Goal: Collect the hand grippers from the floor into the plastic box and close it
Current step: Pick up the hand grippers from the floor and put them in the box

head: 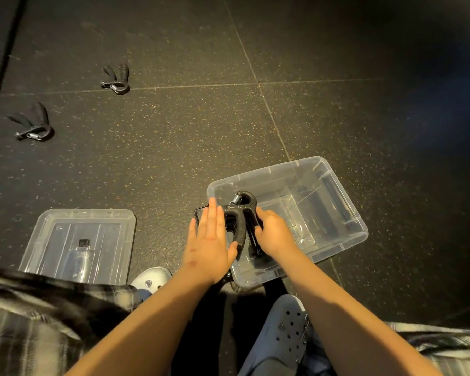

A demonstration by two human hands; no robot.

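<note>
In the head view, you hold a bundle (239,213) of black grippers over the near left corner of the box (360,226). Your left hand (212,245) is flat, with the fingers straight, and it presses the left side of the bundle, the thumb against a handle. Your right hand (274,234) has its fingers curled round the handles on the other side. To do this step well, I think you should lower the bundle until it rests on the bottom before you let go. Lay it flat toward the middle, so it does not catch on the rim and leaves place for more. The bundle looks like several grippers stacked together; how many, I cannot tell. At its far end you see a curved black head and a metal spring, and the handles point toward you. Two more lie on the floor (174,145), well apart from the box: the near gripper (34,126) and the far gripper (117,80). The lid (79,240) lies on the floor to your left.
</note>
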